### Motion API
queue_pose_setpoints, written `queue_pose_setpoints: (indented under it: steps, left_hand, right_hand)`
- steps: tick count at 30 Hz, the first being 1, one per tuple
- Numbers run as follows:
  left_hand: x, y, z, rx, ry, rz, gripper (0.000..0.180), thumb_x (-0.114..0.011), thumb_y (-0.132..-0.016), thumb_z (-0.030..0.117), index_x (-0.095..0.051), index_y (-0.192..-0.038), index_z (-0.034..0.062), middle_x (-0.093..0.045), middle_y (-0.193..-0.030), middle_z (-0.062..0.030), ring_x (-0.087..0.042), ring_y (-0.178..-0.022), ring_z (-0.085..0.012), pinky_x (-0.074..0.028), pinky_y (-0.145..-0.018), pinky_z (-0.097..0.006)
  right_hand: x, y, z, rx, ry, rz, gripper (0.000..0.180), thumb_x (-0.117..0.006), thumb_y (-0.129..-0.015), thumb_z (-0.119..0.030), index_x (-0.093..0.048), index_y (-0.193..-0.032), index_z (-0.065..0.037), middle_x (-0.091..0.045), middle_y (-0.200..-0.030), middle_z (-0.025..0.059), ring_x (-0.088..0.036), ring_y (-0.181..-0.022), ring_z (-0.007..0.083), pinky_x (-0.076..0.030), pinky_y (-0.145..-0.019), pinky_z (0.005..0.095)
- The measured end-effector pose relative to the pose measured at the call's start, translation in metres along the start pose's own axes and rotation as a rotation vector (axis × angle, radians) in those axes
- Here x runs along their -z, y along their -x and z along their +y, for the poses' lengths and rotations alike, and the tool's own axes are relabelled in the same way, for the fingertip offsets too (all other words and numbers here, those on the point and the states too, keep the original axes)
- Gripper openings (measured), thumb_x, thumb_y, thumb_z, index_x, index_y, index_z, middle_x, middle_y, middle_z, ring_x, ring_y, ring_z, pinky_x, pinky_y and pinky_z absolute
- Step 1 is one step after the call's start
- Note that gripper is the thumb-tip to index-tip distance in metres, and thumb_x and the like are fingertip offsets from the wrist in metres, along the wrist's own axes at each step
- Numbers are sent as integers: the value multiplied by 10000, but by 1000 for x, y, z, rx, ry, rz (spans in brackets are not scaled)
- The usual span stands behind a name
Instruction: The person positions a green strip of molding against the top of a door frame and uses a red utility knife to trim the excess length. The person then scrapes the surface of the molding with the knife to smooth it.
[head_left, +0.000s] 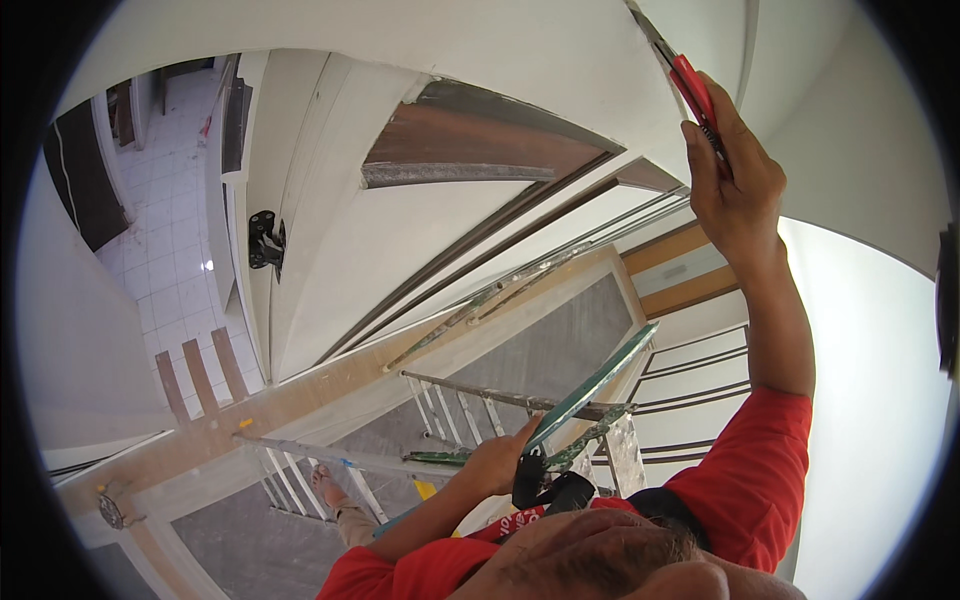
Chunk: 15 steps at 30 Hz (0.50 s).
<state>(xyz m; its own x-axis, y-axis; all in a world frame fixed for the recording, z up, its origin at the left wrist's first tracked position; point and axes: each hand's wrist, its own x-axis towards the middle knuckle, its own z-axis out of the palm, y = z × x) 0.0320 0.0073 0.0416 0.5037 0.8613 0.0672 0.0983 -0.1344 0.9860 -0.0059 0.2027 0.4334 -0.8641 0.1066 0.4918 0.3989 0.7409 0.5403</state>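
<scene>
Raised at the upper right, my right hand (738, 195) is closed around a red-handled utility knife (692, 88). The knife's long narrow blade points up and left, along a line in the white panelled surface (560, 60); I cannot tell whether the tip touches it. Low in the middle, my left hand (500, 462) is closed at the edge of a long, flat teal piece (595, 385), which slants up to the right. Some of the left fingers are hidden behind it.
A paint-splashed ladder (350, 460) stands below, with my bare foot (325, 487) by its rungs. A brown recess (480, 140) opens in the white surface. A black fixture (266, 243) sits at the left, near white floor tiles (165, 265) and brown strips (200, 376).
</scene>
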Motion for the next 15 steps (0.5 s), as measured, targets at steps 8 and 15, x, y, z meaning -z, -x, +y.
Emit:
queue_pose_setpoints:
  steps: [8,15]
  left_hand:
    - [1,-1,1,-19,-7,-10,1043,-731,-819,319,-127,-1644,114,-702,-1004,-312,-700,-937,-467,-542,-841,-523]
    - [3,0,5,7,-2,-15,1038,-734,-828,336,-131,-1646,125,-708,-991,-301,-701,-943,-462,-541,-846,-518]
  right_hand:
    - [5,12,10,-30,64,-44,473,-709,-961,-49,-586,-1418,-61,-704,-788,104,-635,-584,128,-504,-513,283]
    - [-1,31,28,-81,101,-68,476,-708,-961,-53,-583,-1420,-65,-711,-806,107,-650,-590,150,-528,-530,297]
